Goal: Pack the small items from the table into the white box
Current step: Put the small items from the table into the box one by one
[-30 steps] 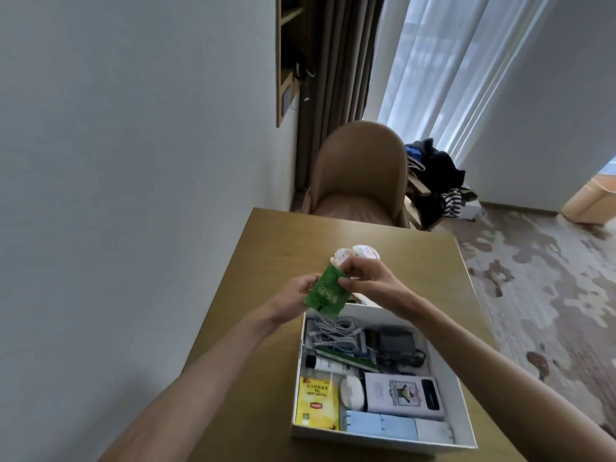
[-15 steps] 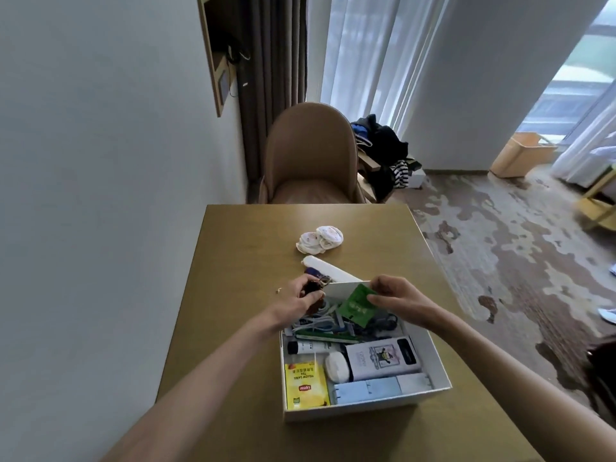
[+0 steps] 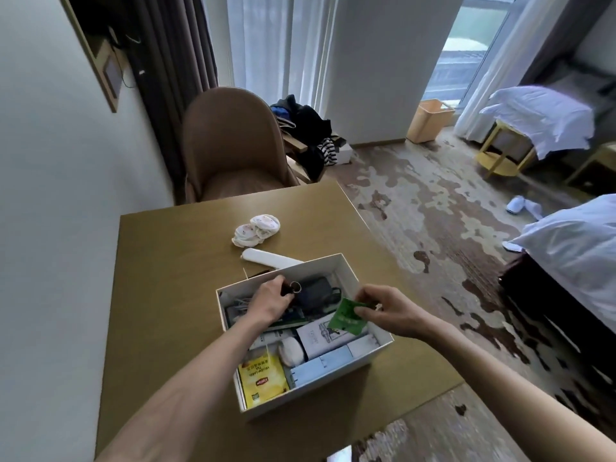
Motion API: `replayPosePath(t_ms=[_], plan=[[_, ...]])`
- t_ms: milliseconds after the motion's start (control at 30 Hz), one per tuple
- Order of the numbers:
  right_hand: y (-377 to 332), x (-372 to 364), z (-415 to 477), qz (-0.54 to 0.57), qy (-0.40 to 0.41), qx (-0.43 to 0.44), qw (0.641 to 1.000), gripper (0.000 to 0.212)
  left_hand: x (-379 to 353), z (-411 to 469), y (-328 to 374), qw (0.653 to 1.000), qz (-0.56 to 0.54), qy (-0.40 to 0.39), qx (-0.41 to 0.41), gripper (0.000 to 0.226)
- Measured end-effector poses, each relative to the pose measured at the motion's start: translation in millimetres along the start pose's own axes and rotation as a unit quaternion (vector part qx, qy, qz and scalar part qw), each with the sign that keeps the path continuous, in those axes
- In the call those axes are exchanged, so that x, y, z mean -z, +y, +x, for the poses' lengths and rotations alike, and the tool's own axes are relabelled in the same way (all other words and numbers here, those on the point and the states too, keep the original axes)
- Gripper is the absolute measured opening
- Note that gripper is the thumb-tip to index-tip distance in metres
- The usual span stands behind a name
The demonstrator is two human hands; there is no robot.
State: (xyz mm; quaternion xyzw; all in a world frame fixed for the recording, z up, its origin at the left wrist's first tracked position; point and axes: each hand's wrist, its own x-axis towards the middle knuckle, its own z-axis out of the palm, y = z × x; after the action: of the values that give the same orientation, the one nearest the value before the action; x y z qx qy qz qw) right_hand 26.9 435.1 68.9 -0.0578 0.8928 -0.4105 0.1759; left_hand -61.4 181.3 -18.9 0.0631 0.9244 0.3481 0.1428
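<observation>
**Both hands over the open white box, each holding a small item**

The white box [image 3: 346, 278] sits open on the wooden table [image 3: 173, 278], near its right edge. The left hand [image 3: 266, 300] reaches into the far half of the box, fingers curled around a small dark item with a metal ring [image 3: 292, 288], just beside a dark adapter [image 3: 316, 290] with its cable. The right hand [image 3: 383, 311] hovers over the right wall of the box, thumb and fingers pinched on the corner of a green sachet [image 3: 346, 316], which hangs tilted above the contents. Inside, toward the near end, lie a yellow tea packet [image 3: 263, 378], a white oval object [image 3: 292, 351], a white printed carton [image 3: 320, 335] and a pale blue flat box [image 3: 323, 365]. Beyond the box, on the table, rest a white tube [image 3: 270, 256] and a pair of rolled white socks [image 3: 256, 230], apart from each other.
</observation>
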Motion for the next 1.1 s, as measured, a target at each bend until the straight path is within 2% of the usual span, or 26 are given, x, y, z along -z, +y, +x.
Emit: replayPosePath(t_ms=[233, 333, 433, 667, 867, 967, 1100], plan=[[0, 0, 18, 0.042, -0.031, -0.005, 0.999, 0.006, 15, -20, -2, 1.000, -0.003, 0.012, -0.020, 0.015], [-8, -19, 39, 0.025, -0.059, 0.019, 0.998, 0.006, 30, -44, -8, 0.999, -0.001, 0.013, -0.037, 0.013], [-20, -48, 59, -0.004, -0.108, 0.041, 0.993, 0.003, 44, -70, -17, 0.998, 0.003, 0.051, -0.042, 0.015], [-47, -112, 82, -0.065, -0.229, 0.105, 0.966, 0.022, 56, -134, -43, 0.988, 0.011, 0.151, 0.012, 0.012], [-58, -142, 84, -0.072, -0.252, 0.117, 0.958, 0.011, 50, -164, -56, 0.982, 0.014, 0.180, 0.055, 0.015], [-50, -153, 77, -0.169, -0.258, 0.134, 0.942, 0.016, 47, -167, -53, 0.981, 0.015, 0.186, 0.060, 0.015], [-41, -151, 75, -0.348, -0.202, 0.250, 0.881, 0.026, 45, -162, -45, 0.982, 0.018, 0.182, 0.047, 0.015]])
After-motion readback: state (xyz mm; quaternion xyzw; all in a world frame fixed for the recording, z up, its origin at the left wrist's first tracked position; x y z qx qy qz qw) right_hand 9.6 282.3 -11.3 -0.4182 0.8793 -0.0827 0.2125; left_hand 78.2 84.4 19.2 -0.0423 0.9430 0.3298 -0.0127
